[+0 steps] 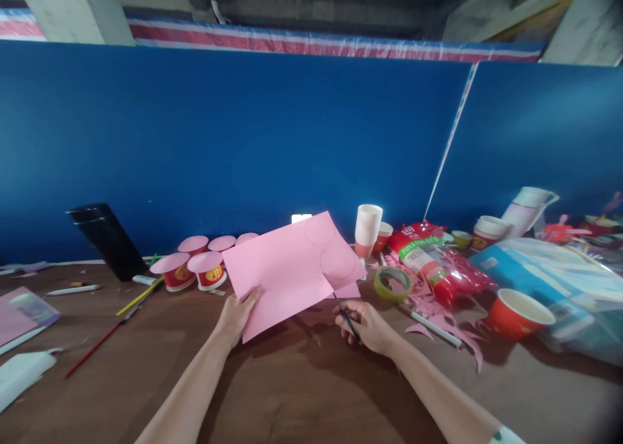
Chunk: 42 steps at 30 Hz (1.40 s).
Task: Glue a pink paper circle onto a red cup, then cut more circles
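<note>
A sheet of pink paper (pixel 280 272) is held up at a tilt over the table, with circles drawn in outline near its right end. My left hand (pixel 239 315) grips its lower left edge, the thumb lying on top. In my right hand (pixel 363 325) is a pair of dark-handled scissors (pixel 346 315), the fingers wrapped around the handles. Their tip meets the lower right edge of the sheet, where a cut separates a flap below the drawn circles. The blades are mostly hidden by the paper.
Red paper cups with pink discs on top (pixel 207 262) stand behind on the left, near a black flask (pixel 108 241). To the right are a tape roll (pixel 393 285), pink scraps (pixel 440 317), a red bag of cups (pixel 438 262) and an orange cup (pixel 520 314). A blue partition (pixel 243 132) rises behind.
</note>
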### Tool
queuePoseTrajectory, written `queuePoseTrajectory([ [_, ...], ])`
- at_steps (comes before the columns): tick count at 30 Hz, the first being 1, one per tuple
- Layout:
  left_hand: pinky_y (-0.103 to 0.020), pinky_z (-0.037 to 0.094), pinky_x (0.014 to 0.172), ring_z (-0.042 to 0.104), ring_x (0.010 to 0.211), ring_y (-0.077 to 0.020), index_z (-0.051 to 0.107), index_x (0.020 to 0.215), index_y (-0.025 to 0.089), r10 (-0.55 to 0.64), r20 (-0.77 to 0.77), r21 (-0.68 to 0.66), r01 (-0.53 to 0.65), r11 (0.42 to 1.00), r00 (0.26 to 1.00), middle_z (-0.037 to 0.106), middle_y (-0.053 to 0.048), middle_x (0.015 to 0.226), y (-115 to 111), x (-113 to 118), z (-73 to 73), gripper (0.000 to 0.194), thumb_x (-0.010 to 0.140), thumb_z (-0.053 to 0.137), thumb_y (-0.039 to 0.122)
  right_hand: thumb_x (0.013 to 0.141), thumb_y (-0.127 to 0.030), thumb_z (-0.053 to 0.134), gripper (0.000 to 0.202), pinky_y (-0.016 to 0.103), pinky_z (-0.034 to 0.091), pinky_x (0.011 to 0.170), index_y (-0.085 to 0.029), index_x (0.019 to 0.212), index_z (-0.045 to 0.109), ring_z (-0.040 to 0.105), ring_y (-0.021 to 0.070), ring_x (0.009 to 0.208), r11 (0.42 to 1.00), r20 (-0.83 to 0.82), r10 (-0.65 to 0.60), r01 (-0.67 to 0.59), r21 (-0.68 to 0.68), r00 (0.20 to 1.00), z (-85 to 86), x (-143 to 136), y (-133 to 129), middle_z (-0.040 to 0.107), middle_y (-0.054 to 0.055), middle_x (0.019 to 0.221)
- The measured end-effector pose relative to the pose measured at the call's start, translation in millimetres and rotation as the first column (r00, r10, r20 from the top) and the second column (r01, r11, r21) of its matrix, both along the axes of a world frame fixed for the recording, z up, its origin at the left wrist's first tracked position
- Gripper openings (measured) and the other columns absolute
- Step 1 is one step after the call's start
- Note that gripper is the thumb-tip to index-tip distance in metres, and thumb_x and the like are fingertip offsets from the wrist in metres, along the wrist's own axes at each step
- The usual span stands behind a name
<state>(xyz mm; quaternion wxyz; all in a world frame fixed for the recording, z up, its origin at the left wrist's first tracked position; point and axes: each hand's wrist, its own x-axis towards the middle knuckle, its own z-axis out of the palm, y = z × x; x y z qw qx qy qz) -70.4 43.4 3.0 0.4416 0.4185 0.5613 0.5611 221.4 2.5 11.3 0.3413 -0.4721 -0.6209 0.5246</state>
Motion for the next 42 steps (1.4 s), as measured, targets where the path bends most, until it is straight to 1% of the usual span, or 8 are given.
queuePoseTrajectory([
  [5, -0.031, 0.050, 0.078, 0.062, 0.092, -0.0238, 0.064, 0.096, 0.009, -0.004, -0.015, 0.001, 0.004, 1.000, 1.000, 0.066, -0.012, 0.101, 1, 1, 1.0, 0.046, 0.062, 0.070, 0.039, 0.073, -0.047, 0.056, 0.036, 0.015, 0.031, 0.035, -0.016, 0.092, 0.055, 0.050, 0.0071, 0.041, 1.000, -0.001, 0.000, 0.000, -0.004, 1.000, 0.2, 0, 0, 0.057, -0.003, 0.057],
  [12, -0.029, 0.050, 0.078, 0.061, 0.092, -0.0233, 0.066, 0.092, 0.010, -0.002, -0.028, -0.002, 0.002, 1.000, 1.000, 0.067, -0.011, 0.099, -2, 2, 5.0, 0.041, 0.062, 0.070, 0.038, 0.074, -0.046, 0.055, 0.033, 0.015, 0.031, 0.036, -0.016, 0.088, 0.054, 0.051, 0.0073, 0.042, 1.000, 0.008, 0.021, -0.021, 0.009, 1.000, 3.0, 1, 0, 0.058, -0.002, 0.057],
  [16, -0.030, 0.051, 0.077, 0.061, 0.092, -0.0237, 0.064, 0.096, 0.010, -0.027, -0.014, -0.004, 0.027, 1.000, 1.000, 0.066, -0.011, 0.100, -2, 3, 4.4, 0.044, 0.063, 0.069, 0.038, 0.074, -0.043, 0.058, 0.030, 0.019, 0.039, 0.043, -0.015, 0.087, 0.055, 0.053, 0.0091, 0.047, 0.996, -0.041, 0.028, -0.024, 0.085, 0.999, -2.3, 0, 1, 0.057, -0.002, 0.059],
  [20, -0.030, 0.051, 0.075, 0.062, 0.091, -0.0240, 0.065, 0.092, 0.010, -0.023, -0.042, -0.040, 0.021, 0.999, 0.999, 0.067, -0.011, 0.099, -4, 5, 7.6, 0.042, 0.062, 0.069, 0.039, 0.074, -0.042, 0.058, 0.032, 0.021, 0.042, 0.047, -0.014, 0.089, 0.055, 0.053, 0.0098, 0.049, 0.995, -0.081, 0.035, -0.027, 0.100, 0.996, -7.5, 0, 4, 0.056, -0.002, 0.060],
  [22, -0.029, 0.052, 0.073, 0.062, 0.089, -0.0241, 0.066, 0.092, 0.010, -0.052, -0.056, -0.058, 0.049, 0.997, 0.997, 0.067, -0.011, 0.098, -6, 6, 11.0, 0.041, 0.063, 0.069, 0.039, 0.074, -0.043, 0.057, 0.034, 0.020, 0.041, 0.045, -0.014, 0.091, 0.054, 0.053, 0.0097, 0.048, 0.995, -0.082, 0.031, -0.023, 0.097, 0.996, -8.9, 1, 5, 0.057, -0.001, 0.061],
  [27, -0.028, 0.052, 0.069, 0.063, 0.086, -0.0242, 0.067, 0.090, 0.011, -0.116, -0.113, -0.067, 0.109, 0.992, 0.987, 0.068, -0.010, 0.095, -12, 9, 16.4, 0.040, 0.064, 0.067, 0.041, 0.076, -0.047, 0.053, 0.035, 0.015, 0.031, 0.036, -0.015, 0.087, 0.053, 0.053, 0.0087, 0.045, 0.998, -0.022, 0.043, -0.041, 0.055, 0.999, -7.3, 2, 4, 0.059, 0.001, 0.063],
  [37, -0.026, 0.052, 0.065, 0.064, 0.082, -0.0230, 0.067, 0.088, 0.011, -0.094, -0.096, -0.070, 0.088, 0.994, 0.991, 0.069, -0.009, 0.091, -12, 15, 14.2, 0.035, 0.064, 0.069, 0.037, 0.075, -0.049, 0.053, 0.037, 0.016, 0.033, 0.037, -0.015, 0.090, 0.054, 0.052, 0.0086, 0.046, 0.998, -0.060, 0.016, -0.012, 0.068, 0.998, -7.0, -1, 3, 0.059, 0.001, 0.063],
  [42, -0.026, 0.052, 0.068, 0.064, 0.085, -0.0232, 0.068, 0.088, 0.012, -0.111, -0.098, -0.075, 0.104, 0.992, 0.989, 0.069, -0.008, 0.093, -12, 16, 15.3, 0.035, 0.064, 0.069, 0.037, 0.076, -0.048, 0.052, 0.035, 0.016, 0.034, 0.037, -0.015, 0.088, 0.054, 0.053, 0.0090, 0.046, 0.997, -0.055, 0.014, -0.010, 0.072, 0.998, -6.4, 0, 4, 0.059, 0.000, 0.062],
])
